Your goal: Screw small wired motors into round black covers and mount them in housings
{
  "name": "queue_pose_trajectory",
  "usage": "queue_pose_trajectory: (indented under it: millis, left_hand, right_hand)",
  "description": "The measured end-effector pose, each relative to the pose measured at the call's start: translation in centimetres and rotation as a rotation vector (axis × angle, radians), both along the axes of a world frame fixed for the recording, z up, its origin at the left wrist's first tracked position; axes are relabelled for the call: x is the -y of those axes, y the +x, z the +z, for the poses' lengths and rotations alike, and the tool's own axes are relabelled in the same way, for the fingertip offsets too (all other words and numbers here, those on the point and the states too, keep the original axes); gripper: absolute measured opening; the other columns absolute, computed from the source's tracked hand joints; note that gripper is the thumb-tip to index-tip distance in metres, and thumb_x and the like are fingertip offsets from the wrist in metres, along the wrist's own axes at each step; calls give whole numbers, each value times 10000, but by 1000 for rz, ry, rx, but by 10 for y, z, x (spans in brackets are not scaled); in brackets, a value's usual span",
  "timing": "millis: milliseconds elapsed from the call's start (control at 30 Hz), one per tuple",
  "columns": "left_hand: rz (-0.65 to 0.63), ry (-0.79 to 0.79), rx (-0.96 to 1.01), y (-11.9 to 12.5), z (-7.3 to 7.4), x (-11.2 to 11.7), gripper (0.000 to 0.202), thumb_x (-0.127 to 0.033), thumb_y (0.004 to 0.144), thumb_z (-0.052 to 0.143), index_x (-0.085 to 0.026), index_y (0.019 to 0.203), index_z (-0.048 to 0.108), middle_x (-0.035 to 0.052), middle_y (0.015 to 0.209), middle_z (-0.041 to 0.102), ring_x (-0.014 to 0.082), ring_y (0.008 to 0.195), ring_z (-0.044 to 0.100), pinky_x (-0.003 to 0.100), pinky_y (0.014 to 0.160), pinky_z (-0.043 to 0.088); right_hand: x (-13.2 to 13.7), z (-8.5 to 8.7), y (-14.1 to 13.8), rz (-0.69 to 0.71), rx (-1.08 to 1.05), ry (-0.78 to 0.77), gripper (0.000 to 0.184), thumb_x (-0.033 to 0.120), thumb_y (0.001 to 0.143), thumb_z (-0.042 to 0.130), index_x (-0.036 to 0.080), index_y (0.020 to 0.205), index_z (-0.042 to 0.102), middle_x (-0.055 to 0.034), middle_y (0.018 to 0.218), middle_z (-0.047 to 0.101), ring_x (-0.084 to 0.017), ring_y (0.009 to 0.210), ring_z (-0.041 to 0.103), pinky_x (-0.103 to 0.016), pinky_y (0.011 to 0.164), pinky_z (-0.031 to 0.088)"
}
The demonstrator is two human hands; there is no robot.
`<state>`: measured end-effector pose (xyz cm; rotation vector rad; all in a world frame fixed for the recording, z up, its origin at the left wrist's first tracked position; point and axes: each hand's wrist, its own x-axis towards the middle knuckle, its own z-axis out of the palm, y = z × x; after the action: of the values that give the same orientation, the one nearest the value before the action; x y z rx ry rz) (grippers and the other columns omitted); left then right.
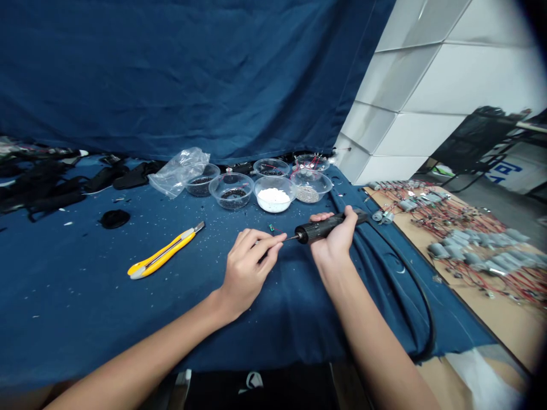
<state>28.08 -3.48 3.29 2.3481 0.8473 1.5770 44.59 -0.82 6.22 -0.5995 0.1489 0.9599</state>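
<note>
My right hand (335, 242) is wrapped around a black electric screwdriver (320, 229), which lies nearly level and points left. Its thin metal bit reaches the fingertips of my left hand (252, 265). Those fingers are pinched together at the bit's end; whatever is between them is too small to make out. Just behind the fingertips, a tiny green circuit board (271, 228) with a red wire lies on the blue cloth (171, 319). A yellow utility knife (164, 253) rests to the left of my left hand.
Several clear plastic bowls stand behind my hands, including one of white pieces (274, 199) and one of small metal parts (307, 195). A plastic bag (175, 173) leans beside them. The screwdriver's black cable (421, 285) curves right. Small motors with red wires (478, 247) cover a board.
</note>
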Motion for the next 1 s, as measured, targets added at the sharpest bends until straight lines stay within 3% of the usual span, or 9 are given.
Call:
queue_pose_trajectory:
  millis: [267, 333, 433, 500, 600, 700, 800, 900, 1000]
  left_hand:
    - [36, -58, -48, 5, -1, -4, 168, -175, 918, 533, -183, 1010, 674, 31, 854, 645, 134, 807, 552, 302, 756, 442]
    - [36, -66, -117, 3, 4, -2, 200, -214, 921, 535, -194, 1078, 656, 44, 926, 642, 157, 882, 550, 325, 809, 442]
    - [31, -75, -233, -6, 13, 6, 412, -321, 889, 590, -206, 1281, 537, 90, 1114, 581, 208, 1047, 511, 380, 910, 422]
    - [48, -74, -291, -17, 14, 9, 432, -355, 871, 607, -215, 1271, 525, 108, 1157, 537, 231, 1087, 488, 417, 938, 407]
    - [52, -88, -445, -36, 4, 2, 268, -352, 890, 568, -258, 1140, 598, 118, 1265, 455, 276, 1201, 411, 487, 986, 376]
    - [-51, -130, -664, -47, -11, -19, 336, -375, 904, 539, -325, 1236, 562, 110, 1426, 328, 318, 1339, 282, 543, 1037, 336]
    - [-185, -230, -765, -45, -19, -40, 391, -328, 912, 531, -332, 1303, 511, 107, 1378, 395, 281, 1263, 411, 504, 1016, 388]
    - [-272, -419, -643, -37, -20, -51, 335, -255, 893, 564, -318, 1223, 564, 73, 1269, 473, 231, 1171, 500, 450, 1018, 408]
    - [-297, -826, -192, -30, -18, -51, 371, -300, 847, 637, -288, 1193, 505, 52, 1105, 557, 200, 1016, 588, 435, 935, 481]
  right_hand:
    - [-6, -10, 0, 7, -43, -54, 316, 423, 883, 475, 202, 702, 340, 83, 549, 381, -49, 435, 411, -168, 418, 441]
    - [-7, -12, 3, 21, -77, -82, 311, 420, 881, 475, 205, 706, 333, 83, 552, 377, -50, 436, 411, -166, 417, 440]
    - [-6, -11, 8, 32, -121, -99, 307, 413, 867, 494, 203, 711, 332, 81, 566, 377, -45, 443, 415, -158, 423, 439]
    - [-5, -10, 12, 22, -129, -91, 302, 404, 861, 505, 200, 715, 338, 82, 574, 379, -40, 442, 411, -154, 423, 438]
    - [-3, -7, 14, 8, -137, -77, 297, 398, 866, 502, 199, 716, 340, 86, 572, 376, -38, 435, 408, -151, 418, 435]
    - [-1, -4, 12, 7, -142, -64, 306, 403, 870, 499, 199, 710, 337, 87, 564, 373, -39, 430, 411, -148, 415, 432]
    - [1, 0, 9, -10, -101, -36, 307, 398, 881, 488, 196, 702, 341, 87, 556, 371, -36, 423, 400, -142, 406, 421]
    - [4, 3, 11, -26, -45, -2, 308, 399, 885, 481, 193, 696, 351, 84, 548, 371, -38, 425, 402, -143, 401, 417]
    - [8, 7, 16, -69, 19, 45, 314, 412, 881, 482, 187, 694, 369, 79, 550, 373, -38, 431, 407, -143, 395, 410]
